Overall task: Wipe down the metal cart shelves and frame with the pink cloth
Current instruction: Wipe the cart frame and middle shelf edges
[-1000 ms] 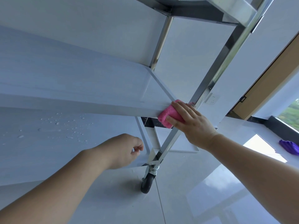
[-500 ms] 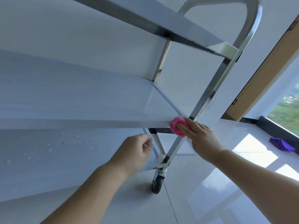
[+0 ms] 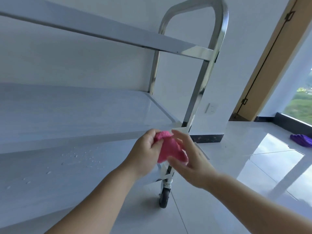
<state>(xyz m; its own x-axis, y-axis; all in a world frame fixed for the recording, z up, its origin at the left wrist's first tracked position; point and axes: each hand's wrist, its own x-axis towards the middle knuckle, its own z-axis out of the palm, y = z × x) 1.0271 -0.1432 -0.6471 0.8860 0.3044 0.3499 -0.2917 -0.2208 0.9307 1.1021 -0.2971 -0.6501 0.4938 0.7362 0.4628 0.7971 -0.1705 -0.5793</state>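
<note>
since half a second ago the cloth (image 3: 169,149) has left the shelf (image 3: 84,115) corner and hangs just before it. left hand (image 3: 148,147) pinches its top; right hand (image 3: 194,168) lies under it, fingers spread, likely to refold it.

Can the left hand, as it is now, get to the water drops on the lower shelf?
Probably yes. The left hand, holding the cloth, is close to the drops, and the shelf's open front leaves nothing between them.
</note>
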